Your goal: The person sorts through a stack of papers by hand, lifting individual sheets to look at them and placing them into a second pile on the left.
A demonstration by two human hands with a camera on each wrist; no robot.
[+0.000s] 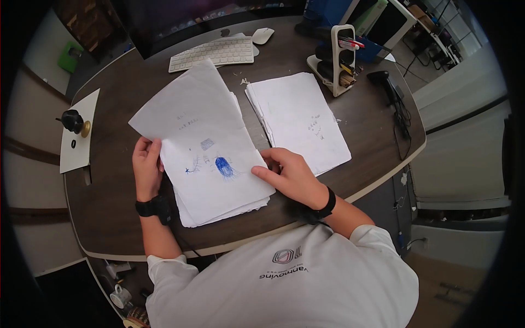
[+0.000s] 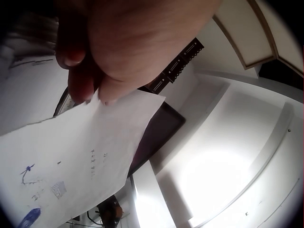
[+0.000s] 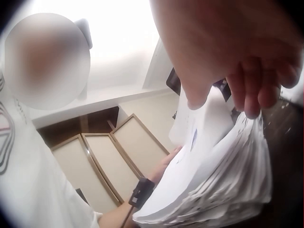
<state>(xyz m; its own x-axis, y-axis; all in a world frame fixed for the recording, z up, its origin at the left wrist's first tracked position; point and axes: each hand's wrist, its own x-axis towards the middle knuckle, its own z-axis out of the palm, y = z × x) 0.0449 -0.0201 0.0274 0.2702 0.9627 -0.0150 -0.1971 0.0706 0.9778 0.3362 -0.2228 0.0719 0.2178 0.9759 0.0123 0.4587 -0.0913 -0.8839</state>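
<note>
A white sheet of paper (image 1: 191, 109) with a blue scribbled drawing and small pencil marks lies over a thick stack of paper (image 3: 232, 180), its far left corner lifted. My left hand (image 1: 147, 159) pinches the sheet's left edge between thumb and fingers; the left wrist view shows the sheet (image 2: 90, 142) hanging from the fingertips. At the right edge, my right hand (image 1: 292, 175) grips the paper, thumb over the drawn sheet and fingers at the stack's side. Right of that lies a second stack of white paper (image 1: 295, 109) with faint pencil marks on top.
A white keyboard (image 1: 213, 53) and mouse (image 1: 263, 36) lie beyond the papers, before a monitor (image 1: 208, 22). A pen holder (image 1: 336, 63) and a black corded scanner-like device (image 1: 391, 90) stand at right. On the left is a white board (image 1: 82, 142) with a black object.
</note>
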